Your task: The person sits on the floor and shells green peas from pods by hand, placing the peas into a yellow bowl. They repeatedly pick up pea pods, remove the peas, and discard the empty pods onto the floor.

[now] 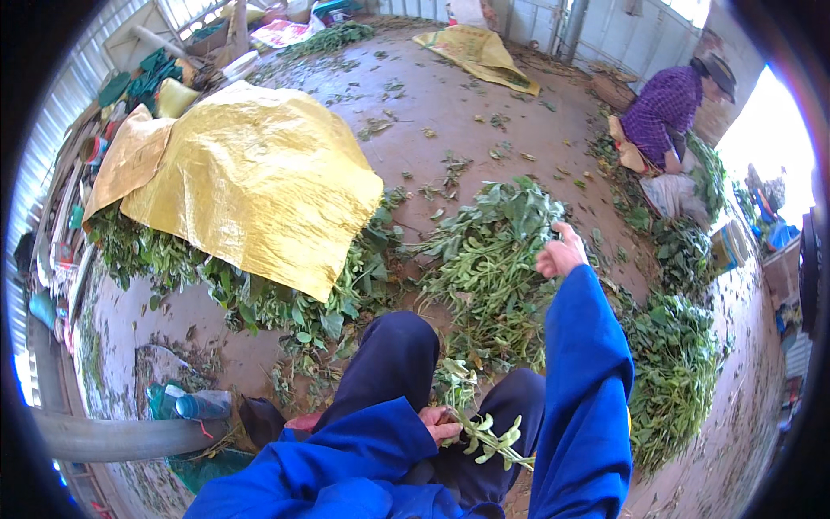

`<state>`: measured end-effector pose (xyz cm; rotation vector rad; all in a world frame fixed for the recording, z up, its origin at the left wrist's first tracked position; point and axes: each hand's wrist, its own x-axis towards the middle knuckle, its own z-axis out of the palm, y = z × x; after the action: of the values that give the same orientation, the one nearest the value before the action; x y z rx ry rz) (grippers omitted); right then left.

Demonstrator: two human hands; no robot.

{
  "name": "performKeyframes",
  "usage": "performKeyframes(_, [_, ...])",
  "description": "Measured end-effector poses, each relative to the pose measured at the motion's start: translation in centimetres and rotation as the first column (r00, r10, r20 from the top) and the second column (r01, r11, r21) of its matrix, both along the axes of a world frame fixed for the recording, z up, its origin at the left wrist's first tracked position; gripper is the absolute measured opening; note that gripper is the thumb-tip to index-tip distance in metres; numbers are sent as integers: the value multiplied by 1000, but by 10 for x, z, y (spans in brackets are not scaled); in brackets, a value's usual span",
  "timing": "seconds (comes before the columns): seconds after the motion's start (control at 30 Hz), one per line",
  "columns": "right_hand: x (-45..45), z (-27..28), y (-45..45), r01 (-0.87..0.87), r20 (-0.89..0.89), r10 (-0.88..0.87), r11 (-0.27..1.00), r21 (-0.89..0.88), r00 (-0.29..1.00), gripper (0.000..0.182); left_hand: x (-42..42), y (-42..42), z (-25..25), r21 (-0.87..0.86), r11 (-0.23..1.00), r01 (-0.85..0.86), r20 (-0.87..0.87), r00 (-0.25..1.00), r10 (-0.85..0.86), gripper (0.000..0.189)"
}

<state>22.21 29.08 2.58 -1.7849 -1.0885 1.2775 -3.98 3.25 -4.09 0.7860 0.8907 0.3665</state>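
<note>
My left hand (441, 423) is low between my knees, its fingers closed around the stem of a green bean plant (487, 436). Plump pods hang from that stem on the right, and leaves stick out beyond the hand. Stretched forward, my right hand (561, 253) hovers at the right edge of a heap of leafy bean plants (483, 272). Its fingers are apart, and I see nothing held in them. Whether the fingertips touch the leaves, I cannot tell. Many pods show on the near side of this heap.
Yellow woven sheeting (259, 175) covers a large plant pile at left. Another bean-plant heap (671, 383) lies right of my arm. A person (664, 117) bends over plants at far right. A grey pipe (130, 438) and blue bottle (202, 406) are at lower left.
</note>
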Motion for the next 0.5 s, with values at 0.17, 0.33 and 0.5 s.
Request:
performKeyframes(0.17, [-85,53,26,-252,-16,260,946,204,965,58,5,-6,-29,48,999,4,-3,1000,-4,15])
performKeyframes(0.33, [-117,38,-24,-428,-394,435,897,110,810,27,2,6,-25,-149,989,14,271,962,28,10])
performKeyframes(0.5, [-79,34,-159,-692,596,535,720,47,598,21,14,10,-8,-72,997,2,156,988,9,4])
